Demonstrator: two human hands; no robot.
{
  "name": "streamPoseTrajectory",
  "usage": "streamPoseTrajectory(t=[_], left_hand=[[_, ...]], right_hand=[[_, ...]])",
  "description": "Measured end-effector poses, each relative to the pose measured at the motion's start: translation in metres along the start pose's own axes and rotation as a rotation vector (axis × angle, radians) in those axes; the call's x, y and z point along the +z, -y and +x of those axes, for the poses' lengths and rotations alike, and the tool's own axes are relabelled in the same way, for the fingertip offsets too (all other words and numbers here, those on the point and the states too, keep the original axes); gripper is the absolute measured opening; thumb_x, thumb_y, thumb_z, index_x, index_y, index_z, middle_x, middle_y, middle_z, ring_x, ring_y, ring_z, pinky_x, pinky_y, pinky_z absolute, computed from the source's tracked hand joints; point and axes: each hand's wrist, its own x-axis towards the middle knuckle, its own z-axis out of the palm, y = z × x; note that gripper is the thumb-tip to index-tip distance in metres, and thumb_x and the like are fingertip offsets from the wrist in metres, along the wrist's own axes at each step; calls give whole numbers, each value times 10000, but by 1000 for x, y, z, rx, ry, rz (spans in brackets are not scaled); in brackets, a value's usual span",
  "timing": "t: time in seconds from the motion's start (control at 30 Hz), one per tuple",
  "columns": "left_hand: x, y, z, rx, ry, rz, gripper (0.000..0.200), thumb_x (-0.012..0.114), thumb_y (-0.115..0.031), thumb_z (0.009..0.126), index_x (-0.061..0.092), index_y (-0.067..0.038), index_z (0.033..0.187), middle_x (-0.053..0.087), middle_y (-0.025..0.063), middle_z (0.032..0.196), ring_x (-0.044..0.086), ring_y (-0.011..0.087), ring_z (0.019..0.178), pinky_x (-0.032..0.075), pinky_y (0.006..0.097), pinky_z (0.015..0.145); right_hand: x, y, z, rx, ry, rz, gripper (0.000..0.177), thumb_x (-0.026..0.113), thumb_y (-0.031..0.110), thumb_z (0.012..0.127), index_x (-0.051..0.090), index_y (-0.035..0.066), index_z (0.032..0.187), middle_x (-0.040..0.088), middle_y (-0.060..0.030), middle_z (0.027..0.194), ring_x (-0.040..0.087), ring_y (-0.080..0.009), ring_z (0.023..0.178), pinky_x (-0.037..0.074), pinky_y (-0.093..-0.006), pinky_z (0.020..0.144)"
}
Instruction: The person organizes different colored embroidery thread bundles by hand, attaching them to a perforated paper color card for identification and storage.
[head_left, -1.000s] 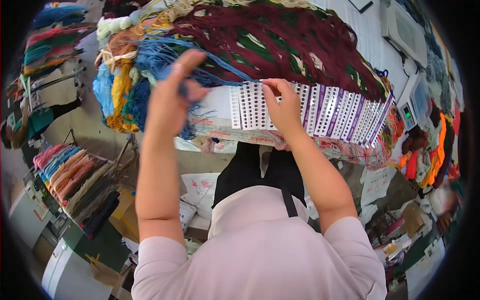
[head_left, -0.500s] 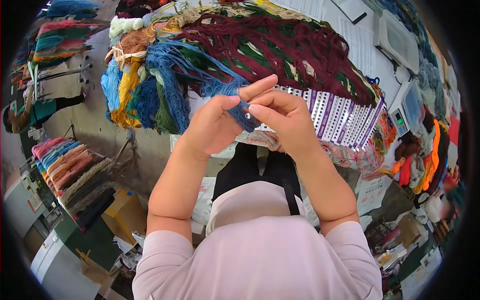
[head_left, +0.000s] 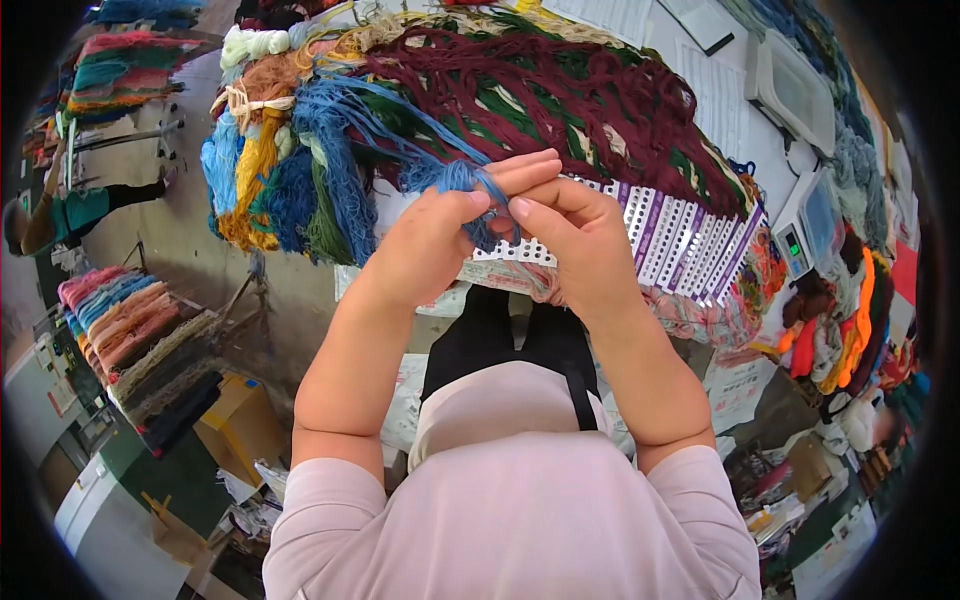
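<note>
Blue yarn (head_left: 455,178) is looped around the fingers of my left hand (head_left: 425,240), whose thumb presses on it while the fingertips reach to the right. Close beside it, my right hand (head_left: 588,235) has thumb and fingers pinched together on the strands at my left fingertips. From my hands the strands run back to a long blue skein (head_left: 345,130) that hangs over the table's left front edge. Right behind my fingers spreads a heap of maroon yarn (head_left: 560,85) mixed with dark green. White and purple strips with punched holes (head_left: 680,240) lie at the right of my right hand.
Yellow skeins (head_left: 262,180) hang at the table's left end. A digital scale (head_left: 795,235) and a clear-lidded box (head_left: 792,85) stand at the right, near printed sheets (head_left: 705,95). Yarn racks (head_left: 140,340) and a person (head_left: 75,215) are at the left.
The blue yarn has been drawn into a loop over my left fingers, near my right thumb. Both hands stay nearly in place, and the view has shifted slightly.
</note>
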Motion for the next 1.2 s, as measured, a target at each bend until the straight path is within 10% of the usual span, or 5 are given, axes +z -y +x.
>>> streamPoseTrajectory(t=[0.17,0.67,0.97,1.07,1.2], left_hand=[[-3,6,-4,-39,59,-364,597,374,-298,881,463,96,1320,453,173,1401,449,223,1268,317,350,1068],[-12,9,-3,102,84,-144,571,366,-250,875,478,135,1281,464,235,1372,472,276,1250,328,364,1063],[-45,34,-6,136,38,-424,391,407,-221,865,613,68,1030,639,221,1091,585,303,1076,373,410,1026],[-111,15,-36,78,-107,-989,226,441,-114,878,378,-120,661,359,-34,607,346,68,497,411,255,542],[-263,10,-128,52,-666,-778,229,418,-102,948,357,-112,727,290,-30,623,243,79,508,189,230,406]], right_hand=[[4,-6,-3,-40,-13,20,103,641,55,869,666,-14,941,674,-41,851,600,-82,779,479,-236,709],[16,-18,-8,-68,-81,129,102,609,112,908,655,22,907,575,62,761,385,10,624,280,-183,542],[5,-19,-6,-40,-146,303,85,554,65,917,618,9,908,588,-16,757,566,-122,721,464,-276,760],[-89,5,-33,40,-40,594,32,520,114,937,548,98,933,423,53,654,446,-91,565,467,-284,678],[-247,53,-115,53,-474,363,78,497,116,960,538,119,893,316,82,608,262,-22,477,192,-194,382]])
